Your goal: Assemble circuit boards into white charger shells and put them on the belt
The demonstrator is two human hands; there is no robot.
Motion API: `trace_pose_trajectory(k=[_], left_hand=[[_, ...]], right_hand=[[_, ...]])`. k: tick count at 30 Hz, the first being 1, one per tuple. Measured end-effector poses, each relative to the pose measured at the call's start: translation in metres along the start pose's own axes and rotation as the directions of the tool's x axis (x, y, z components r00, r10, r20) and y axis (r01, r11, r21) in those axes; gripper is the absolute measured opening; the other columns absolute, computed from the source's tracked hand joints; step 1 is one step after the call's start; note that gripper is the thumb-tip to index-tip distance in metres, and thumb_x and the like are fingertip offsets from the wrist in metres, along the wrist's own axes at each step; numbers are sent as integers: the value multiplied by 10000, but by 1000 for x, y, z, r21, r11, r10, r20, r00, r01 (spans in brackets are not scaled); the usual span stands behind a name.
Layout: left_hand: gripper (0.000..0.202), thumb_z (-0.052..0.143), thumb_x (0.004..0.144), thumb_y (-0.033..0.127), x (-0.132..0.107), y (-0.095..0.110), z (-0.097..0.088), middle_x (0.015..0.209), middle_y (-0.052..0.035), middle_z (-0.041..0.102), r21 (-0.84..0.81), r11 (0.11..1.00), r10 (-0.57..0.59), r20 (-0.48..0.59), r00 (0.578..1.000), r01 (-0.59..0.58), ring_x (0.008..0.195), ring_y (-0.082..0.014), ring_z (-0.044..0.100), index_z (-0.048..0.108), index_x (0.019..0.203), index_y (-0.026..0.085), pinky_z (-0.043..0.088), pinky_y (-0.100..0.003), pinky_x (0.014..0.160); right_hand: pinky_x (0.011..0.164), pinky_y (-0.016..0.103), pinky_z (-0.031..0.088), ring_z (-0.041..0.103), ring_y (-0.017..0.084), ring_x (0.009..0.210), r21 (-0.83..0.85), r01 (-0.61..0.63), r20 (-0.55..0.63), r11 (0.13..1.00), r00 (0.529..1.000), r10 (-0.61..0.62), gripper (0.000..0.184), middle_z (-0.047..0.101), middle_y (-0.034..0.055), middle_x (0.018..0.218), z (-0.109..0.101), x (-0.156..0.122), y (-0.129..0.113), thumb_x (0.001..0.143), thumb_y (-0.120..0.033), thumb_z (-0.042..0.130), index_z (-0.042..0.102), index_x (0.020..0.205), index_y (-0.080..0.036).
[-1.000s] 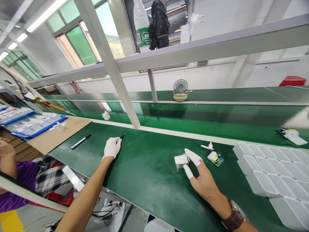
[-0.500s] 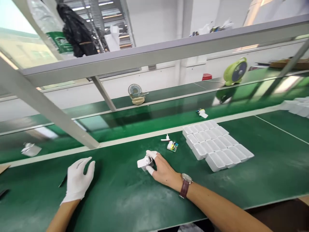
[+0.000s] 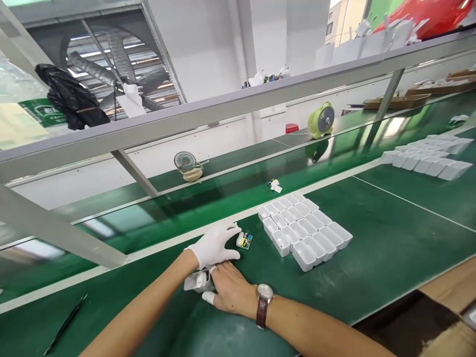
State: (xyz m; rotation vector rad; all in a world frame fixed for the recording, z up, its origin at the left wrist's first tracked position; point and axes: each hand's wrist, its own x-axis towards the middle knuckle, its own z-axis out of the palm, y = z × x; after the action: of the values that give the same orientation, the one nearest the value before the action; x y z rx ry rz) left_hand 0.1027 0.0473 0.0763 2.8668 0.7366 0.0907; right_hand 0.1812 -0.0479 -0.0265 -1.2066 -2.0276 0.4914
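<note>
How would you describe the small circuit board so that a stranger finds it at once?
Start at the white tray of empty cells on the green belt. Just left of it, by the gloved left hand, lies the small circuit board: the only green and yellow piece among white parts.

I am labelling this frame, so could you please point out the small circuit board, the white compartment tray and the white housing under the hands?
small circuit board [image 3: 246,241], head view, on its green face.
white compartment tray [image 3: 303,229], head view, on a middle cell's rim.
white housing [image 3: 194,282], head view, on its exposed left end.

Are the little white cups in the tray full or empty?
Empty: the white tray shows only bare white compartments, nothing lying inside them.
</note>
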Motion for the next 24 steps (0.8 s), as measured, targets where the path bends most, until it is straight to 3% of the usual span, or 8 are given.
trace_pose_trajectory(k=[2,5,8,10,15,18,20,24], left_hand=[[636,777,752,308,23,-3,9,1348,-119,599,46,999,27,44,999,-29,1209,-338,585,584,1355,248,481,-464,1051],[584,810,691,282,51,-12,14,1272,-111,652,62,996,59,143,988,-69,1149,-331,625,662,1253,225,497,-420,1015],[627,811,682,413,78,-26,2,1227,-78,681,49,996,49,375,926,-72,1116,-288,644,660,1263,233,504,-335,969],[625,764,719,491,97,-36,-11,1209,-54,692,52,999,-19,447,894,-4,1104,-258,652,648,1284,250,502,-292,944],[523,561,897,468,157,-55,-21,1390,-84,588,108,988,-130,227,965,108,1269,-277,558,578,1367,238,426,-336,1059],[541,528,922,400,193,-56,-4,1430,-125,536,120,986,-131,159,979,113,1286,-306,534,505,1433,223,404,-394,1082],[545,541,907,327,214,-56,11,1431,-115,525,110,988,-121,131,984,107,1259,-303,549,490,1445,255,414,-402,1069],[600,524,865,179,244,-59,35,1393,-74,545,47,991,-126,91,988,122,1193,-255,590,484,1449,313,446,-360,1034]], right_hand=[[1055,510,427,538,365,1175,-48,5,3,999,1000,-5,537,593,198,1236,5,-2,2,811,-329,686,526,1265,-92],[1023,509,458,570,360,1112,-95,5,2,995,1000,-5,575,617,214,1162,13,-3,5,839,-334,634,504,1308,-27],[1101,511,408,493,377,1275,-82,19,-43,996,999,-23,744,557,243,1320,17,-4,7,860,-362,605,350,1460,-3],[1138,507,376,444,374,1342,-61,22,-65,998,998,-26,772,525,243,1382,18,-4,8,871,-376,586,307,1491,-12],[1163,491,360,465,370,1327,-77,57,-121,995,990,-66,760,557,222,1348,29,-1,12,857,-409,585,362,1462,-8],[1133,482,404,521,358,1274,-125,64,-160,990,984,-83,681,608,209,1287,46,7,17,843,-379,612,449,1395,-15],[1062,468,474,604,327,1169,-168,6,-187,986,982,-38,465,679,180,1163,56,16,20,875,-293,587,557,1276,-61],[915,434,564,684,281,914,-233,54,-108,971,991,-81,188,732,124,934,59,33,24,893,-276,590,667,981,-128]])
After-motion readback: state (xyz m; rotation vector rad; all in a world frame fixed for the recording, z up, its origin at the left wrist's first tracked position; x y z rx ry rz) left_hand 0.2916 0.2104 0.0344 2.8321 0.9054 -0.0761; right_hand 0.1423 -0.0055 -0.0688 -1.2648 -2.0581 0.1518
